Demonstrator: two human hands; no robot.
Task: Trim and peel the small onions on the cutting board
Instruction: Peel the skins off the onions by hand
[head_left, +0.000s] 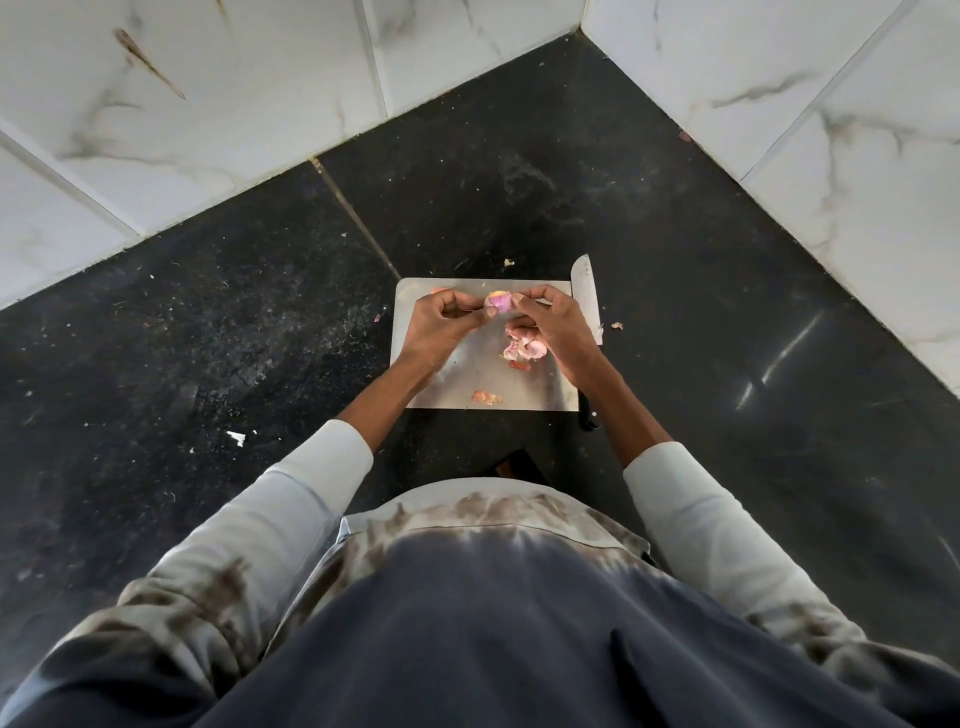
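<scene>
A: Any bowl or tray here?

B: The only thing that bears anything is the cutting board (519, 389), a pale metal-looking sheet. On it lie a heap of pink onion peels (524, 351) near the right hand and one loose peel scrap (487, 397) close to the near edge.

A: And the onion?

B: The small onion (497, 301) is held above the far part of the board, between both hands. The left hand (441, 325) pinches it with thumb and fingertips, the other fingers curled in. The right hand (553, 325) closes thumb and forefinger on its right side. Whether that pinch holds skin or the bulb itself, I cannot tell.

A: What does the board sit on?

B: A black speckled stone counter (208, 338), dusty, with small bits of skin scattered about and a seam running diagonally toward the board. White marbled wall tiles (234, 104) meet in a corner at the far end.

A: Where is the knife?

B: The knife (586, 299) lies along the board's right edge, blade pointing away, its dark handle showing below the near right corner, partly hidden by the right forearm.

A: Room to move?

B: Wide bare counter to the left and right of the board, and beyond it up to the corner. The person's torso fills the near side.
</scene>
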